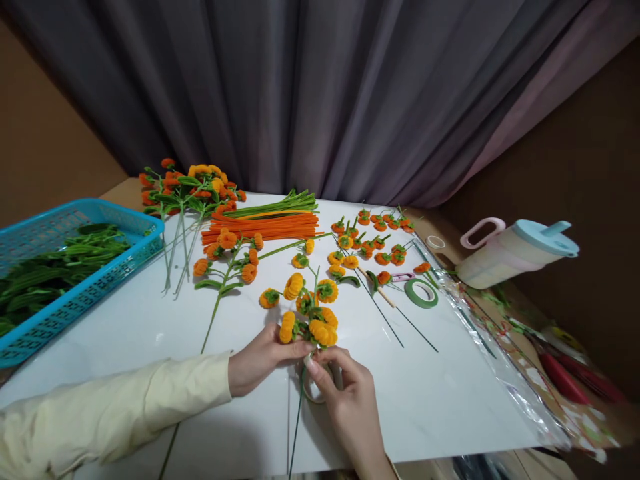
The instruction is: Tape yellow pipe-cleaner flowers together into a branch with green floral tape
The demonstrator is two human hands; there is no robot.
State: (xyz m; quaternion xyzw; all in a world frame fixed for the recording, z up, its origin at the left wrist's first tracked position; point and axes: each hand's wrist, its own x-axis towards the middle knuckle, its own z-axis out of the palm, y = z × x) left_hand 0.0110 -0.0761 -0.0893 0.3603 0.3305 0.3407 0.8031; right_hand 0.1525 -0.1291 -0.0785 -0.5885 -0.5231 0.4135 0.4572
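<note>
My left hand point(263, 360) pinches a branch of yellow-orange pipe-cleaner pumpkins point(313, 317) near its lower blossoms, on the white table top point(440, 393). My right hand point(347, 393) is closed just below, fingers on the green stem point(299, 413) and round a roll of green floral tape point(316, 387) that is mostly hidden. The stem runs down toward the table's near edge.
A blue basket point(100, 267) of green leaves stands at the left. Finished pumpkin branches point(187, 187), orange and green pipe cleaners point(265, 223), loose small pumpkins point(373, 237), another green tape roll point(421, 293), thin wires point(395, 320) and a pink-handled jug point(515, 250) lie around.
</note>
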